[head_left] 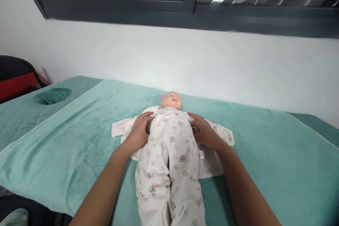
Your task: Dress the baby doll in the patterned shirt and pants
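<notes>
A baby doll lies on its back, its bare head toward the wall. White patterned trousers cover its front from just below the neck down to the legs near me. Under it a white long-sleeved top is spread out, a sleeve reaching to each side. My left hand touches the left upper edge of the trousers, thumb apart from the fingers. On the opposite side my right hand rests its fingertips at the upper edge, fingers apart. The doll's arms and the undersides of both hands are hidden.
A green plush cover lies over the bed, which has a round hollow at the left. Behind it rises a white wall with a dark-framed barred window. A black and red object stands at far left.
</notes>
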The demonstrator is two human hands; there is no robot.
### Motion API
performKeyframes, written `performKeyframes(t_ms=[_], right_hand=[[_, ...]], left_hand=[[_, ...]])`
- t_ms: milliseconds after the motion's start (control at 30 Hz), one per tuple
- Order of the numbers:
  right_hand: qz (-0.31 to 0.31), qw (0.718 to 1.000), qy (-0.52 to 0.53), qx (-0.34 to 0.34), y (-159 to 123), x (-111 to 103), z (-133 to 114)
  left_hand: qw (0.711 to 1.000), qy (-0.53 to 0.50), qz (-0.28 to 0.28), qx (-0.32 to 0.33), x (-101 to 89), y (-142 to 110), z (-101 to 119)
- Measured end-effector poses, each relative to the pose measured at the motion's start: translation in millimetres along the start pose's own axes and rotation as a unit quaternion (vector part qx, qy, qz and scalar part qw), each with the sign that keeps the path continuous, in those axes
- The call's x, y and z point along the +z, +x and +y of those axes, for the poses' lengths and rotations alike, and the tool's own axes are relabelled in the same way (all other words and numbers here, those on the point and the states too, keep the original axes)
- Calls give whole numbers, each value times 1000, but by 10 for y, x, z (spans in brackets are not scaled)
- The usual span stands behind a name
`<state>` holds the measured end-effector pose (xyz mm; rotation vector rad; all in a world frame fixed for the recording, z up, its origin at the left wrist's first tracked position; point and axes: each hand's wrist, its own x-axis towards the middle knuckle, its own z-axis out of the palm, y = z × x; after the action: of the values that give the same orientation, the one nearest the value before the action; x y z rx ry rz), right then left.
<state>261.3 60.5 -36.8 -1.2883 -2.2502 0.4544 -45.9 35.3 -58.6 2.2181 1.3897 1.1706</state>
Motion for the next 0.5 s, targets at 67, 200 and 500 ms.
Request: performKeyframes(t_ms=[67,200,500], right_hand=[[12,1000,1,-3,9,26,28],[53,998,-42,4,-18,62,-70],[85,987,97,99,-146,113,-400]], left_hand=[[999,-1,39,-31,5,-12,53],[992,-8,10,-126,-12,-39,199],[955,-204,-61,-207,-75,7,381]])
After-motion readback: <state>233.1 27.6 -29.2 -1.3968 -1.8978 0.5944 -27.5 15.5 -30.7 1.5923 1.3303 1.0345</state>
